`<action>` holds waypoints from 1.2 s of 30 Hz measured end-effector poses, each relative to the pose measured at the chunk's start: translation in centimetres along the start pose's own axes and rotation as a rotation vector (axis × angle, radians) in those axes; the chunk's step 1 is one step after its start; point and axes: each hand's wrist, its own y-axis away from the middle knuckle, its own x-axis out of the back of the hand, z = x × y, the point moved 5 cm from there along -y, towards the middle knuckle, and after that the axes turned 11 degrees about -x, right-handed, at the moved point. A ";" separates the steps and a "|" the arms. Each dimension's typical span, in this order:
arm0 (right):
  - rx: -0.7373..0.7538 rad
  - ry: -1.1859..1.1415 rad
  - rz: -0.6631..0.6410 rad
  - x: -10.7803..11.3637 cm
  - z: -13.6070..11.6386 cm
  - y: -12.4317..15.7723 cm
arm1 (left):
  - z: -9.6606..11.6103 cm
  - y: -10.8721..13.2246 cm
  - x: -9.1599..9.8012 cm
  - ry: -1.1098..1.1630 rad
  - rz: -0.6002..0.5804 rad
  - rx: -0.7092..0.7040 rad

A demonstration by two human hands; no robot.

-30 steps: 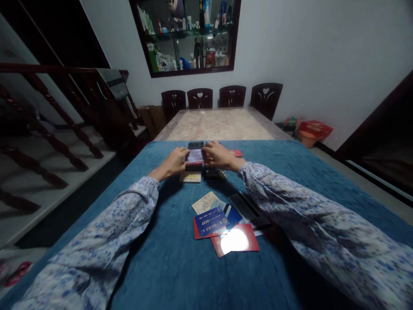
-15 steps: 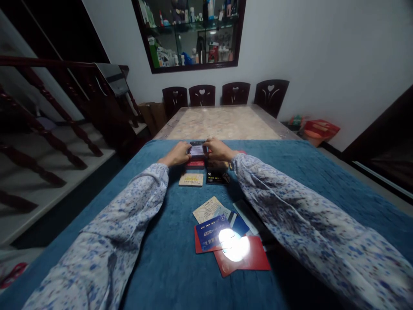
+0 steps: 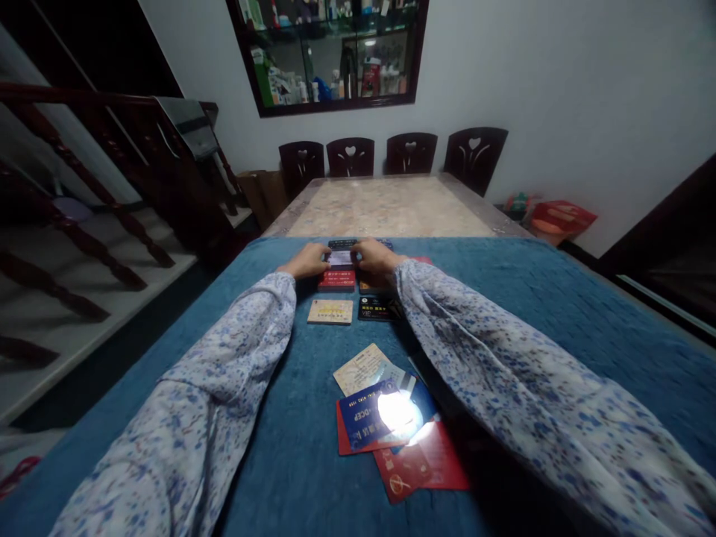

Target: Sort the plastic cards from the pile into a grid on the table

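Observation:
Both hands reach to the far part of the blue cloth. My left hand [image 3: 309, 260] grips the left edge of a pale card [image 3: 341, 258], and my right hand [image 3: 376, 258] grips its right edge. A dark card [image 3: 341, 244] lies just beyond. Nearer me are a red card [image 3: 338, 280], a cream card [image 3: 330, 312] and a black VIP card [image 3: 377, 308]. Another card is partly covered by my right hand. Closer still, a loose overlapping pile holds a beige card [image 3: 362, 368], a blue card [image 3: 363, 418] and red cards [image 3: 447, 462] under a bright glare.
The blue cloth [image 3: 280, 462] covers the near part of a long table [image 3: 385, 205]. Dark chairs [image 3: 411, 153] stand at its far end. A stair railing [image 3: 83, 168] is on the left, a red bag [image 3: 564, 216] on the right.
The pale card between my hands has been lowered slightly and lies flatter, and more of the red card shows. My right forearm has shifted left over the pile's edge. The view has tilted down slightly.

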 end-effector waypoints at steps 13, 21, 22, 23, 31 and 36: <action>-0.022 0.027 -0.055 -0.4 0.1 0.1 | -0.5 -0.1 -0.8 0.059 -0.029 0.038; -0.044 0.053 -0.072 -0.3 -0.3 0.3 | -0.6 -0.4 -0.7 0.039 -0.028 0.027; -0.045 0.057 -0.073 -0.3 -0.3 0.4 | -0.5 -0.4 -0.6 0.039 -0.027 0.025; -0.045 0.060 -0.074 -0.2 -0.4 0.5 | -0.5 -0.4 -0.6 0.040 -0.031 0.026; -0.045 0.078 -0.078 0.4 -0.5 0.8 | 0.3 0.1 0.0 0.062 -0.080 0.027; -0.036 0.090 -0.034 1.0 -0.4 1.5 | 0.4 0.4 0.1 0.084 0.038 0.031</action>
